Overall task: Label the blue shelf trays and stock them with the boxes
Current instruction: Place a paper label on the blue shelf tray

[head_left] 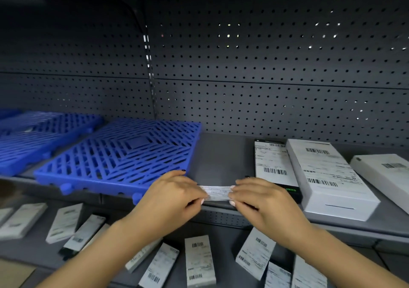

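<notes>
A small white printed label (218, 192) is stretched between my two hands at the front edge of the grey shelf (221, 157). My left hand (174, 193) pinches its left end and my right hand (256, 198) pinches its right end. A blue slatted tray (124, 154) lies on the shelf just left of my hands, with its front edge overhanging. A second blue tray (39, 137) lies further left. To the right on the same shelf lie a black-sided box (274, 166) and two white boxes (327, 177), (387, 174), all with barcodes.
A grey pegboard wall (265, 77) backs the shelf. On the lower shelf (223, 232) beneath my arms lie several small white barcode boxes, such as one (200, 260) in the middle. A metal upright (150, 70) divides the back wall.
</notes>
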`<state>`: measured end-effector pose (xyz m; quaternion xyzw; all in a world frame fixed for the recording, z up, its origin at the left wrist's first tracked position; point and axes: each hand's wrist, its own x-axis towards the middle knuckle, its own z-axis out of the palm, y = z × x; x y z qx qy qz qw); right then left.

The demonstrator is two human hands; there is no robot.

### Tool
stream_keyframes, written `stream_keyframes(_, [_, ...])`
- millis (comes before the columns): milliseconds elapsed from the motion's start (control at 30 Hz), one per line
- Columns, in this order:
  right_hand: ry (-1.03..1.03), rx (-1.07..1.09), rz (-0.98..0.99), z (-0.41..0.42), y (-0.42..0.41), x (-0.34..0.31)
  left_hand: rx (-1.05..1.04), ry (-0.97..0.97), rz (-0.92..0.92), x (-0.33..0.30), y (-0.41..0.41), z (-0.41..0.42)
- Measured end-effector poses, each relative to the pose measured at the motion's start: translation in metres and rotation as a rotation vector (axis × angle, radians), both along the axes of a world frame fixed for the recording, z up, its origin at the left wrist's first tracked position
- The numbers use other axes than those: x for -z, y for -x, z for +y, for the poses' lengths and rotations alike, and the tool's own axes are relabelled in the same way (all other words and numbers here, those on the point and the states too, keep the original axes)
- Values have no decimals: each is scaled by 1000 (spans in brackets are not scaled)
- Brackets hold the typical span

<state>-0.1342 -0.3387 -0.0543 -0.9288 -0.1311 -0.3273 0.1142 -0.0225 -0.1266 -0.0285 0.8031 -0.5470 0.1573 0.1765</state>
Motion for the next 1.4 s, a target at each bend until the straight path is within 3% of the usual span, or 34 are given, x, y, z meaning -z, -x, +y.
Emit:
stream_keyframes(333, [46,3,-223,-1,0,-6,-36,286,-64,4,-1,-1])
stream_keyframes(467, [66,-6,-277,7,1,-14,3,416,-174,0,1,7])
stream_keyframes(700, [141,-62,-337,49,-11,-30,7,471,-382,-5,-2,61])
stream_keyframes(1400, [92,-332,-425,402,-111,-41,-266,394,-525,-17,-36,441])
